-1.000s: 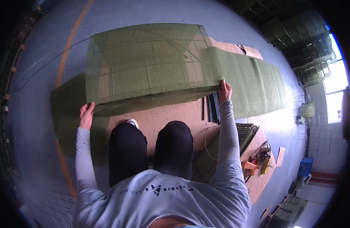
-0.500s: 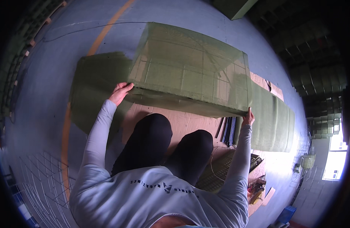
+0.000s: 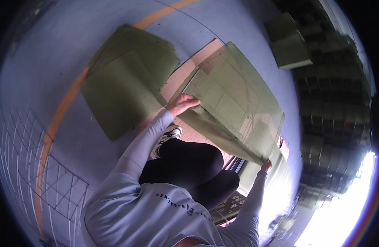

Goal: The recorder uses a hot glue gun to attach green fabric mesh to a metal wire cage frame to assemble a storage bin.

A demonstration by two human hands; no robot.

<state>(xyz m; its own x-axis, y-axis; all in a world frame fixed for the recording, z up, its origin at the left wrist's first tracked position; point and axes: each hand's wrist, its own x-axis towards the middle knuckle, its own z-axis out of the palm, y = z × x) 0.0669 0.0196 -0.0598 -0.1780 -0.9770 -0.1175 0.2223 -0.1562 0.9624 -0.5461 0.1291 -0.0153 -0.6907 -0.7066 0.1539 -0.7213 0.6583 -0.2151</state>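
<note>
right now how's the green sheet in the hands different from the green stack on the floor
The held sheet is lifted and tilted, gripped by the left hand and right hand; the stack lies flat on the grey floor, untouched. The held sheet is see-through with a faint grid of lines; the stack looks solid and matte. The held sheet is one layer, the stack several. Both are olive green and rectangular.

1. Under me is a smooth grey-blue floor (image 3: 41,74), with a curved orange line (image 3: 62,111) painted across it.
2. White grid lines (image 3: 29,164) mark the floor at my lower left.
3. Dark stacked crates (image 3: 337,103) line the right side.
4. Strong daylight (image 3: 341,214) glares in at the lower right.
</note>
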